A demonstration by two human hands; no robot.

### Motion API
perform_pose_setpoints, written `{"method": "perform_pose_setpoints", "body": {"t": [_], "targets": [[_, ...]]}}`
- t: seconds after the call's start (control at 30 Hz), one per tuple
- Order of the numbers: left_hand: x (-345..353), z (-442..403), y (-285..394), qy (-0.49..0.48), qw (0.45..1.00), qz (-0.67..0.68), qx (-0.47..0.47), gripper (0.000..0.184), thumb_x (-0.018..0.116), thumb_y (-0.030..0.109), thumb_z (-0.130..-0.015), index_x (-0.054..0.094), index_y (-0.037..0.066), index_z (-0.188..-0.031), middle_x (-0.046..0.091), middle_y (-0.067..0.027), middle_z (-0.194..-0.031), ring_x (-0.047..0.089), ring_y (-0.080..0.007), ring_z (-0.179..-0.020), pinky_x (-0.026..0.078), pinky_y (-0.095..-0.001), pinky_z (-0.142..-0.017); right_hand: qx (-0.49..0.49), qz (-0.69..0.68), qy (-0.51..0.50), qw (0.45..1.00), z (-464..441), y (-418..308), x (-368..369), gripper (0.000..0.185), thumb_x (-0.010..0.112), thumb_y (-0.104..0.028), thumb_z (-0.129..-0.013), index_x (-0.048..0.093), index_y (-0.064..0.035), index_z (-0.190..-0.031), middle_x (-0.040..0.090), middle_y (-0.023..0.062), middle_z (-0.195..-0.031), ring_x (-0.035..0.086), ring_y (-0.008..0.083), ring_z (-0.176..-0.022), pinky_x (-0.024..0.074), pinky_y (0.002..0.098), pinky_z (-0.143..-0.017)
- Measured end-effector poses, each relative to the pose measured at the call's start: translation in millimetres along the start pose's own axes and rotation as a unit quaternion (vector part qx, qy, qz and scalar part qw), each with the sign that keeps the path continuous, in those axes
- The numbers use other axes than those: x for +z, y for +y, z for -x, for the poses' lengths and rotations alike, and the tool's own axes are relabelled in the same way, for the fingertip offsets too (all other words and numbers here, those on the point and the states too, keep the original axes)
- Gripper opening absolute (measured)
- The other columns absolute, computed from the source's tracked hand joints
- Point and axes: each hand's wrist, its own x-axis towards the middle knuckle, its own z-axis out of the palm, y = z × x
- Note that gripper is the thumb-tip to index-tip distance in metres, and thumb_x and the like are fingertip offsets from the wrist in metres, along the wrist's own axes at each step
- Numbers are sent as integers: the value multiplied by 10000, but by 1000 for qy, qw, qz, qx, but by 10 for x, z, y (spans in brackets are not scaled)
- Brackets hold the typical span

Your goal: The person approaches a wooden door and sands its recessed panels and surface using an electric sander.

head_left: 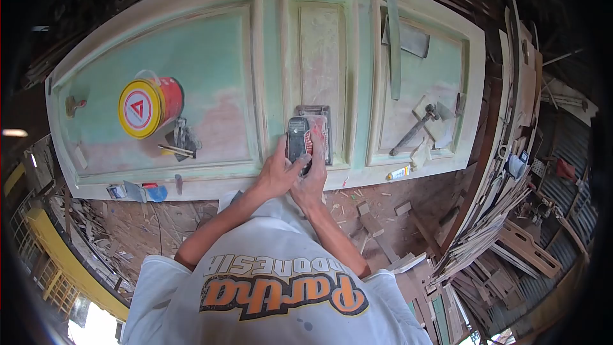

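Both hands grip one power sander (299, 139), a black and red tool with a flat base. It rests at the near end of the narrow middle panel of a pale green door (273, 76), which lies flat before me. My left hand (281, 169) wraps the left side and rear of the tool, thumb across its back. Around the right side closes my right hand (311, 169), fingers along the red part. Whitish dust coats the panel (319, 57) beyond the sander. Part of the sander's rear is hidden by my hands.
On the door's left panel stand a yellow and red can (143, 108), a brush (75, 106) and a dark tool (184, 137). A hammer (415, 129), a long green strip (392, 38) and a small tube (398, 173) lie right. Stacked wood (491, 217) borders the right side.
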Motion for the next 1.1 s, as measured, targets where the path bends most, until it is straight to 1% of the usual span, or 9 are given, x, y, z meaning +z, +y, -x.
{"method": "perform_pose_setpoints", "body": {"t": [0.37, 0.43, 0.5, 0.73, 0.83, 0.9, 0.93, 1.0, 1.1], "targets": [[-137, -107, -25, -2, 1000, -19, -13, 635, 773, 259, -1114, 455, 4, -1600, 761, -178, -1256, 725, -198, -941, 599, -375, -848, 63, -32, -8, 997, -49, 72, 145, 931, 949, -167, -943, 450, 79, -1690, 582, 288, -1665, 579, 430, -1544, 465, 484, -1269], [-133, -101, -61, 0, 1000, -26, -11, 642, 777, 255, -1110, 454, 2, -1603, 761, -170, -1234, 708, -180, -894, 594, -363, -814, 47, -30, -9, 998, -70, 57, 155, 952, 934, -114, -923, 427, 80, -1705, 552, 317, -1687, 531, 506, -1575, 452, 515, -1283], [-135, -108, -80, 8, 1000, -30, 2, 816, 800, 304, -1081, 370, -68, -1667, 742, -211, -927, 727, -281, -719, 576, -433, -701, 48, -33, -6, 998, -49, 86, 184, 951, 935, -109, -922, 428, 81, -1703, 556, 318, -1682, 535, 509, -1569, 454, 516, -1280], [-172, -187, -52, 13, 1000, -14, 13, 809, 808, 299, -1073, 386, -55, -1665, 752, -220, -963, 746, -297, -747, 586, -442, -728, 37, -21, 17, 999, -145, 66, 252, 952, 954, -130, -922, 437, 80, -1692, 602, 290, -1633, 607, 427, -1511, 482, 482, -1254], [-181, -276, 18, 56, 993, -41, 96, 800, 812, 299, -1070, 397, -38, -1666, 768, -234, -1006, 762, -312, -767, 592, -444, -750, 27, -28, 30, 999, -225, 67, 279, 951, 949, -114, -921, 433, 71, -1699, 601, 295, -1636, 603, 430, -1519, 481, 487, -1253], [-255, -287, 152, 11, 999, -44, 8, 780, 788, 257, -1100, 391, -17, -1713, 775, -173, -1282, 704, -159, -889, 594, -339, -845, 24, -33, 35, 999, -301, 25, 288, 946, 946, -97, -909, 442, 76, -1690, 591, 307, -1640, 586, 466, -1525, 477, 502, -1256], [-264, -318, 158, 13, 999, -45, 9, 780, 788, 257, -1100, 391, -17, -1713, 775, -173, -1282, 704, -159, -889, 594, -339, -845, 21, -38, 40, 998, -343, 9, 295, 940, 943, -79, -896, 452, 81, -1681, 581, 319, -1644, 569, 502, -1531, 472, 517, -1258], [-277, -394, 183, 29, 998, -35, 34, 797, 808, 320, -1071, 409, -18, -1673, 787, -252, -1040, 791, -345, -800, 604, -460, -777, 23, -44, 35, 998, -416, 15, 304, 944, 941, -75, -892, 450, 81, -1683, 574, 320, -1653, 558, 499, -1545, 463, 517, -1268], [-329, -498, 254, 25, 998, -38, 31, 846, 814, 348, -1064, 391, -32, -1690, 790, -248, -1014, 803, -355, -805, 610, -461, -784, 13, -47, 33, 998, -558, 21, 307, 953, 937, -64, -885, 445, 80, -1689, 557, 322, -1673, 531, 495, -1576, 442, 517, -1288]]}}
